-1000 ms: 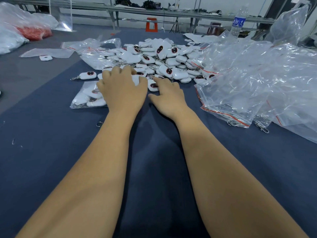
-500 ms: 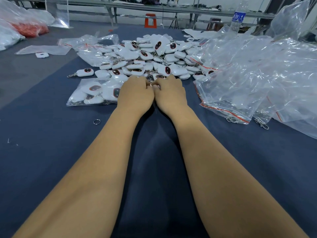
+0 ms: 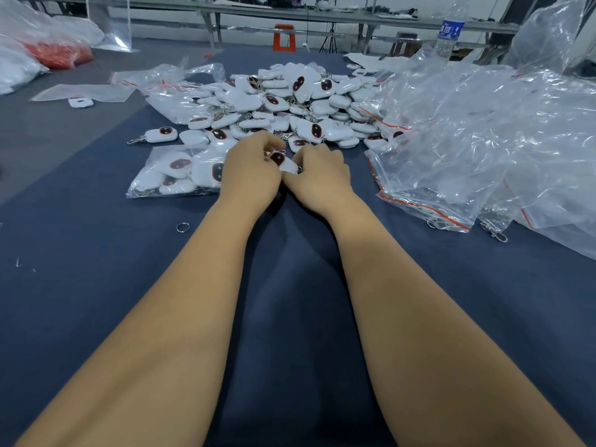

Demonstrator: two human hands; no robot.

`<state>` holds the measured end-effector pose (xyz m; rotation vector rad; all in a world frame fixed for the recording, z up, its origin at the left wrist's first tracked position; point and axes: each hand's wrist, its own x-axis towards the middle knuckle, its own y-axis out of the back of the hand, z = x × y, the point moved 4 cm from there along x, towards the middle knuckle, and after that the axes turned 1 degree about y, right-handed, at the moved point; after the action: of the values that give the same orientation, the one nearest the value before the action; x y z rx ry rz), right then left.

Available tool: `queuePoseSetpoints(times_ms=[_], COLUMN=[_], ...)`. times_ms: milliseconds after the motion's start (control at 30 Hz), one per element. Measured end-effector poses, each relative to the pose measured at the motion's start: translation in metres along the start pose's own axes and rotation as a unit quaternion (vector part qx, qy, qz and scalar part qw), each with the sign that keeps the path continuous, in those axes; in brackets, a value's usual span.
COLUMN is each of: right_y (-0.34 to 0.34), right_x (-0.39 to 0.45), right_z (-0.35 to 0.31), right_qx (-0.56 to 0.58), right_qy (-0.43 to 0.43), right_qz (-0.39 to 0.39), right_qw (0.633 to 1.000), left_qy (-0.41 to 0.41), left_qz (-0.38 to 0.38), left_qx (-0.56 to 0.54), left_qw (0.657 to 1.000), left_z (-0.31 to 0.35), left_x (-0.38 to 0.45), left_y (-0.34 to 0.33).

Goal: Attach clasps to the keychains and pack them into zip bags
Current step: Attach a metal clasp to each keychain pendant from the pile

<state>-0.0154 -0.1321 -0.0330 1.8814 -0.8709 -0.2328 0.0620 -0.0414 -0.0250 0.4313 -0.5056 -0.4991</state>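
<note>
A dark blue cloth (image 3: 96,285) covers the work surface, meeting a grey strip (image 3: 48,130) on the left. A clear water bottle with a blue label (image 3: 449,32) stands at the far right. An orange stool (image 3: 284,37) sits beyond the table, beside a metal-framed bench (image 3: 322,16). At far left lies a plastic sack of red items (image 3: 58,53).

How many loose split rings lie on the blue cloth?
1: a split ring lies on the blue cloth, left of the left forearm. Others may be hidden under the bags or the pile.
</note>
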Motion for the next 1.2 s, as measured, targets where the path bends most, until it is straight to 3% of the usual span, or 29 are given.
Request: queuePoseSetpoints(times_ms=[200,333,433,500,633,833,1000,1200], right_y=[0.004,0.01,0.009,0.008,0.007,0.007,0.007,0.007], right_x=[-0.003,-0.006,-0.006,-0.006,-0.006,-0.004,-0.004,-0.005], right_z=[0.004,0.002,-0.002,-0.004,-0.004,0.001,0.001,-0.001], right_qx=[0.199,0.4,0.497,0.508,0.521,0.53,0.526,0.526], right_qy=[-0.025,-0.025,-0.022,-0.027,-0.027,-0.052,-0.047,-0.052], right_qz=[0.04,0.052,0.032,0.018,-0.001,0.005,0.005,0.009], right_qw=[0.979,0.915,0.867,0.861,0.853,0.846,0.849,0.849], left_qy=[0.029,0.046,0.129,0.14,0.143,0.139,0.114,0.136], left_qz=[-0.004,0.009,-0.024,-0.073,-0.148,-0.178,-0.183,-0.143], left_qx=[-0.232,-0.275,-0.422,-0.454,-0.446,-0.456,-0.428,-0.426], left_qw=[0.972,0.96,0.897,0.877,0.871,0.861,0.878,0.883], left_z=[0.005,0.004,0.004,0.007,0.007,0.007,0.01,0.006], left_x=[0.004,0.007,0.007,0.004,-0.002,-0.004,-0.004,-0.001], left_y=[0.001,-0.002,-0.005,-0.007,-0.012,-0.013,-0.014,-0.015])
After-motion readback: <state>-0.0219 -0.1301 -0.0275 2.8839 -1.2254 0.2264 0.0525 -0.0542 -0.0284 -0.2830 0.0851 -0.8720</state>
